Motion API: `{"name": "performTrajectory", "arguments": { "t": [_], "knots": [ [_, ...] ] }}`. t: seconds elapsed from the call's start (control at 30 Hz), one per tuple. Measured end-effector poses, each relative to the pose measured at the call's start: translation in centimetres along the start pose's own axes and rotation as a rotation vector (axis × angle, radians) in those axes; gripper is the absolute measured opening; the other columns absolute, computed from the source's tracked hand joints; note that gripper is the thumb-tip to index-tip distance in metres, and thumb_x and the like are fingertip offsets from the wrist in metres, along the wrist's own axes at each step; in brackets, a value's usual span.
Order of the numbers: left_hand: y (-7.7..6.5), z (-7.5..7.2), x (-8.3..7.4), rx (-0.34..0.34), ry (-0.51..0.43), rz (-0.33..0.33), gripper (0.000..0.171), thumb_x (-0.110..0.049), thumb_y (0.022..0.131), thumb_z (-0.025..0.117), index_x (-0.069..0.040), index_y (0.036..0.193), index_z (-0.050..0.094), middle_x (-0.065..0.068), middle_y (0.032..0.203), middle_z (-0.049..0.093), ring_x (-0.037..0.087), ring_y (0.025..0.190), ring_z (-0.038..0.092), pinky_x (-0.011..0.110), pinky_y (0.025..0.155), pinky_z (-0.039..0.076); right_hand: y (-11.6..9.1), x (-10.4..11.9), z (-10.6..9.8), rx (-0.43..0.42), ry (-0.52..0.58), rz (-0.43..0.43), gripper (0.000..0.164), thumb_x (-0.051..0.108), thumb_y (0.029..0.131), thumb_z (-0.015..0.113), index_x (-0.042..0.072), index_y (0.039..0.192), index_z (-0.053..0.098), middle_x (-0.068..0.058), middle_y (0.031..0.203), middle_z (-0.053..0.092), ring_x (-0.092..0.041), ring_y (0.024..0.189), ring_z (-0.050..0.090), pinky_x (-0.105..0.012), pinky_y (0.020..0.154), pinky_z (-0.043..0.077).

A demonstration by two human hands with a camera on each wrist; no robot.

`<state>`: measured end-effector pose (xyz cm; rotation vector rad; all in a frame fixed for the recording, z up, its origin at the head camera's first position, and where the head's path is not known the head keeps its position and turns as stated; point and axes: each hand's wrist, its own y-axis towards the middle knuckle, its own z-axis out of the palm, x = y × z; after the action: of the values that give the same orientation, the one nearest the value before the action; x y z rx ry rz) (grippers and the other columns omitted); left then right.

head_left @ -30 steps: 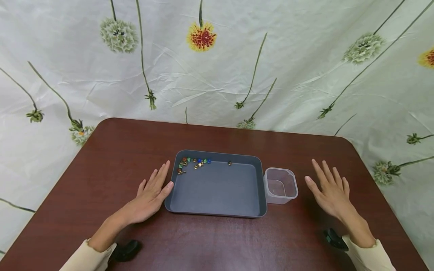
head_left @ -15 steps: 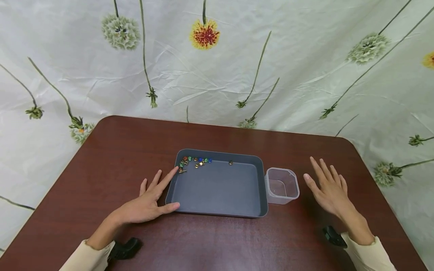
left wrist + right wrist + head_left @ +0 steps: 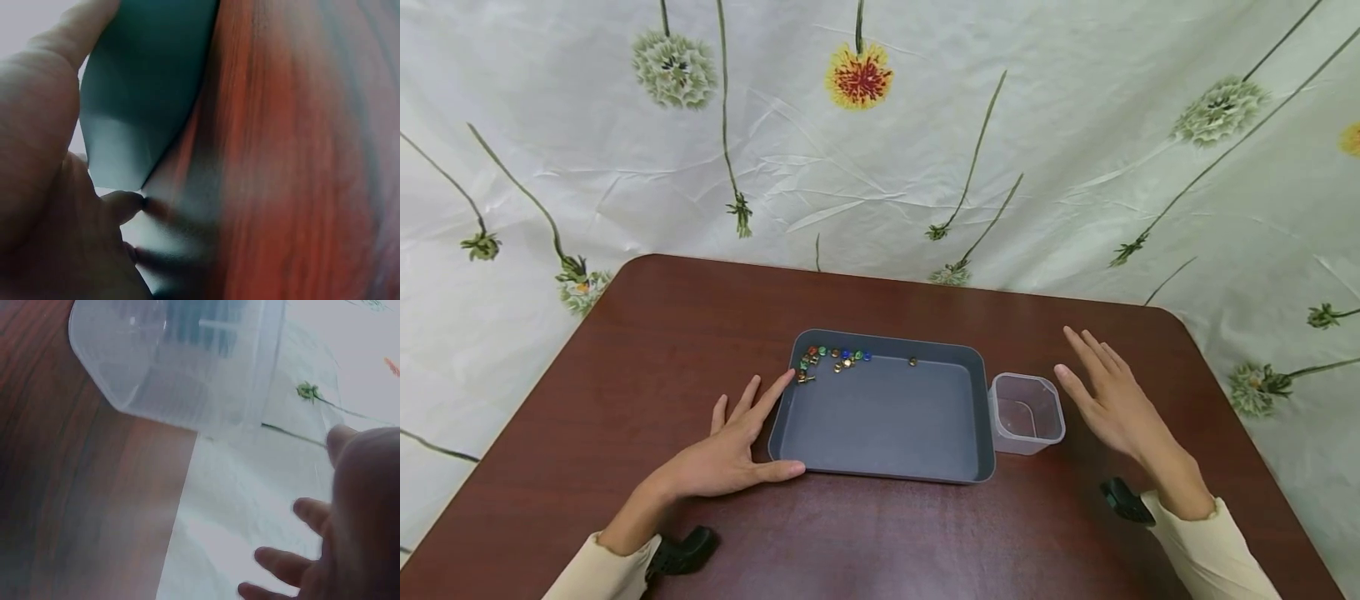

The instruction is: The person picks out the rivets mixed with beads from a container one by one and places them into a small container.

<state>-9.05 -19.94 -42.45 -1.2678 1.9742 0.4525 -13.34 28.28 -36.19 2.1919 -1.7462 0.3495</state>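
Leftmost, at the brown table [image 3: 880,533], we log the left hand [image 3: 730,454], fingers spread wide; index fingertip and thumb lie at the rim of the gray tray [image 3: 880,425], around 9:30 and 8 o'clock. In the tray, we count several small glossy beads [image 3: 846,355], red, green, blue and gold, bunched from 10 to 11 o'clock; a lone gold bead [image 3: 913,362] sits at 1. At the tray's 3 o'clock, right beside it: a clear plastic container [image 3: 1028,447], upright. Beyond, at the container's 3 o'clock and apart from it, the right hand [image 3: 1112,408], fingers straight, slightly parted, thumb pointing toward 10.
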Motion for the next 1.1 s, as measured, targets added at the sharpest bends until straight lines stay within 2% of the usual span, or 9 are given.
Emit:
{"name": "performTrajectory", "arguments": {
  "t": [0.17, 0.47, 0.73, 0.93, 1.1],
  "knots": [
    [0.0, 0.1, 0.0, -0.009, 0.006, 0.008, 0.106, -0.051, 0.077, 0.072, -0.033, 0.151, -0.001, 0.008, 0.158, 0.01, 0.039, 0.144, -0.014, 0.066, 0.102, -0.016, 0.8, 1.2, -0.2, -0.025, 0.013, -0.036, 0.059, 0.043, 0.098, 0.043, 0.028, 0.151, 0.02, -0.015, 0.155, 0.021, -0.046, 0.138, 0.024, -0.07, 0.099, 0.023],
    [-0.1, 0.0, 0.0, -0.016, 0.006, 0.004, 0.106, -0.053, 0.076, 0.071, -0.033, 0.151, -0.001, 0.01, 0.158, 0.013, 0.039, 0.144, -0.014, 0.066, 0.102, -0.017, 2.3, 3.2, -0.6, -0.047, -0.025, -0.11, 0.061, 0.045, 0.095, 0.05, 0.031, 0.149, 0.025, -0.009, 0.152, 0.032, -0.038, 0.136, 0.033, -0.061, 0.104, 0.028],
    [0.0, 0.1, 0.0, -0.022, 0.011, 0.002, 0.107, -0.053, 0.075, 0.072, -0.033, 0.151, 0.0, 0.01, 0.157, 0.016, 0.039, 0.144, -0.013, 0.066, 0.102, -0.016, 4.0, 5.1, -0.7, -0.058, -0.037, -0.176, 0.055, 0.047, 0.093, 0.052, 0.024, 0.142, 0.041, -0.007, 0.142, 0.046, -0.032, 0.131, 0.041, -0.057, 0.101, 0.034],
    [0.0, 0.1, 0.1, -0.027, -0.006, -0.003, 0.107, -0.053, 0.073, 0.074, -0.035, 0.151, 0.002, 0.01, 0.157, 0.016, 0.038, 0.144, -0.012, 0.066, 0.102, -0.016, 5.6, 7.0, -0.6, -0.032, -0.053, -0.331, 0.05, 0.043, 0.091, 0.058, 0.02, 0.135, 0.05, -0.003, 0.134, 0.051, -0.025, 0.124, 0.048, -0.048, 0.099, 0.04],
    [0.0, 0.1, 0.2, -0.03, -0.008, -0.005, 0.108, -0.054, 0.073, 0.074, -0.035, 0.151, 0.002, 0.008, 0.157, 0.014, 0.038, 0.144, -0.012, 0.066, 0.102, -0.015, 7.2, 8.3, 0.1, 0.044, -0.072, -0.494, 0.044, 0.035, 0.09, 0.062, 0.017, 0.13, 0.055, -0.002, 0.126, 0.055, -0.021, 0.118, 0.051, -0.042, 0.096, 0.044]
  ]
}}
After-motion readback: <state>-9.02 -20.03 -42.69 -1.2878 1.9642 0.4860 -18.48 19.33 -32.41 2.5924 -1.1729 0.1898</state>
